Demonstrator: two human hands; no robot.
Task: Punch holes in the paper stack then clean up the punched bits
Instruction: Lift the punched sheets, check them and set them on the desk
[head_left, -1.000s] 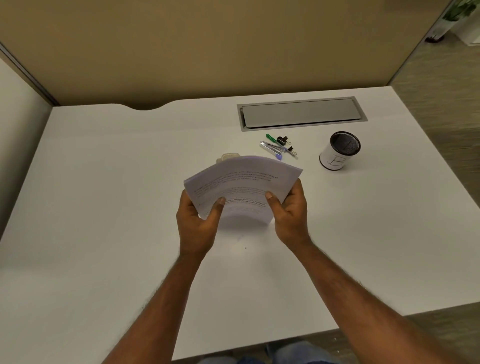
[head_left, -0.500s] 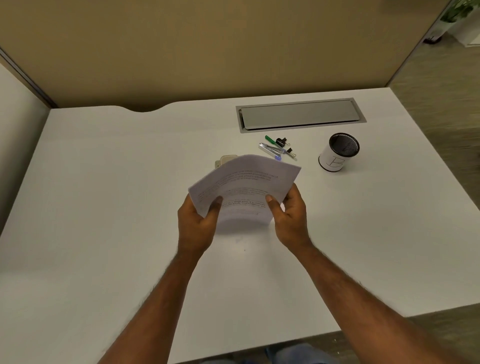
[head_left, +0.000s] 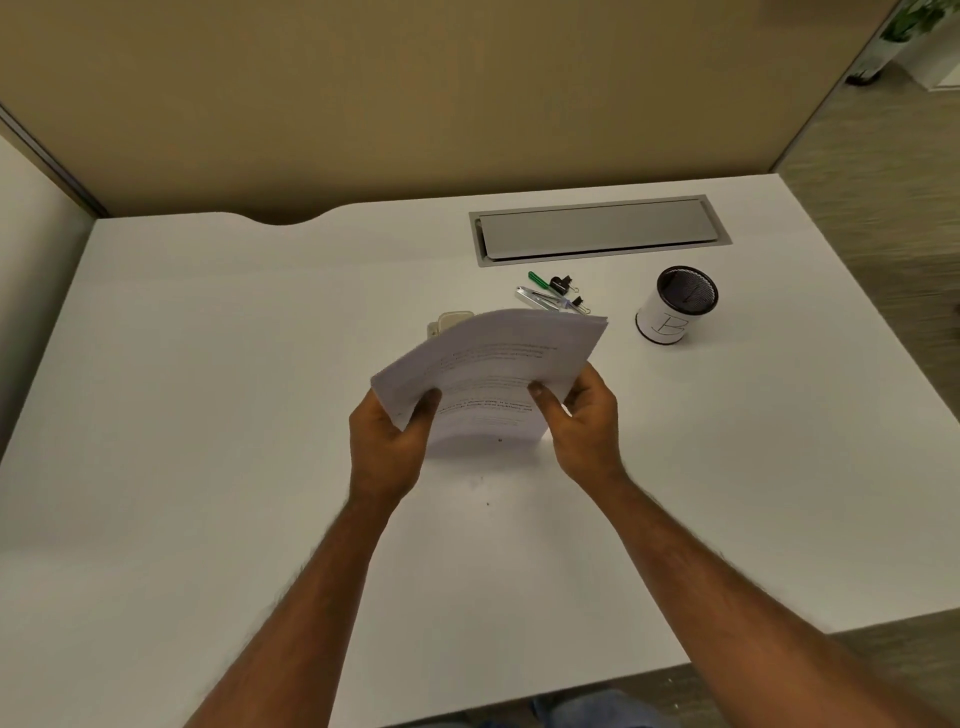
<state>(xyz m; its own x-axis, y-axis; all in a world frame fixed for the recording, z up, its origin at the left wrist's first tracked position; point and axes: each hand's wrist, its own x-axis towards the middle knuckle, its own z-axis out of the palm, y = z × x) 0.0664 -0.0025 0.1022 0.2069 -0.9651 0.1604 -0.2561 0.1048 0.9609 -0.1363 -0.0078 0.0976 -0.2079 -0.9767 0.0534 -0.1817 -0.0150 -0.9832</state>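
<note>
The left hand (head_left: 387, 447) held the near left corner of the paper stack (head_left: 493, 364), its grip closed with the thumb on the top sheet and the fingers hidden beneath. The stack stood tilted above the white worktop (head_left: 208, 415), bowed across its width; whether its lower edge touched the surface could not be told. Just behind its far left edge sat a small beige object (head_left: 453, 318), perhaps the punch, mostly hidden. The right hand (head_left: 582, 421) pinched the near right edge likewise, thumb on top. The sheets looked light and floppy, apt to slide and fan apart, so a firm hold at both side edges, squared first, would likely suit punching. Farther right lay binder clips (head_left: 560, 284) and a mesh-lined pot (head_left: 675, 322).
</note>
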